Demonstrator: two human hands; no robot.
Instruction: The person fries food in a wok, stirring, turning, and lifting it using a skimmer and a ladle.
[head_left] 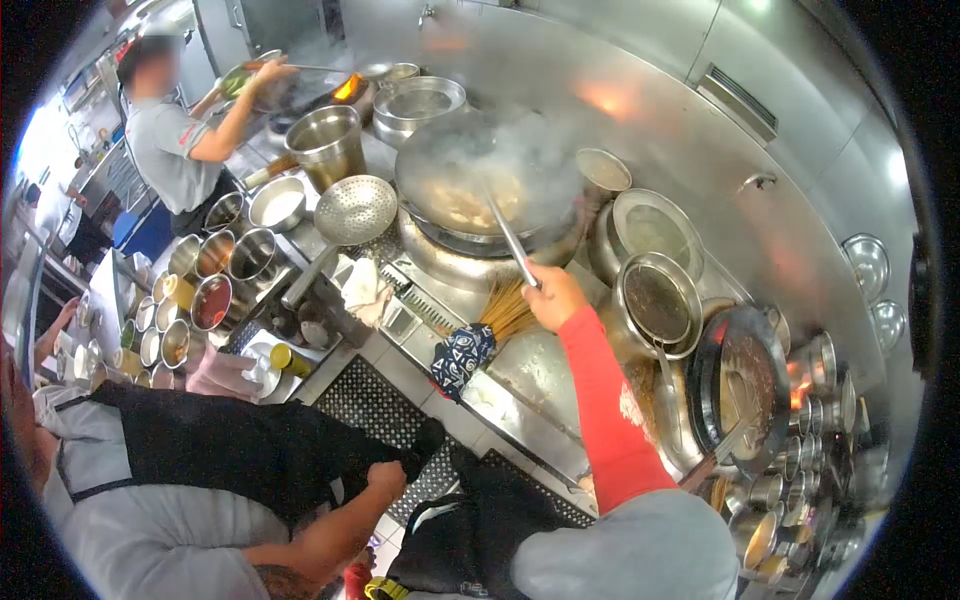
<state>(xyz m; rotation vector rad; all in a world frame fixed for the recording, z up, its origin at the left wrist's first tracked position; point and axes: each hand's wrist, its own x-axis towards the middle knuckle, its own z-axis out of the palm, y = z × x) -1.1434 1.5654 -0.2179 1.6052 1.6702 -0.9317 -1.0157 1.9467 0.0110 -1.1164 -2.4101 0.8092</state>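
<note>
Right fingers (pixel 543 284) curl closed around a metal handle (pixel 508 235).

A single view looks from the wearer's head, facing forward and steeply down through a wide, round lens with black corners. The right hand (pixel 556 298) sits near the middle, close by; the wok (pixel 422 168) lies just past it, perhaps blurred by steam (pixel 510 155), and the steel wall (pixel 650 120) bows behind.

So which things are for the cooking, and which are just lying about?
Used now: steaming wok, food in it, long-handled tool in the right hand.

Probably just lying about: perforated strainer, straw brush, white cloth.
</note>
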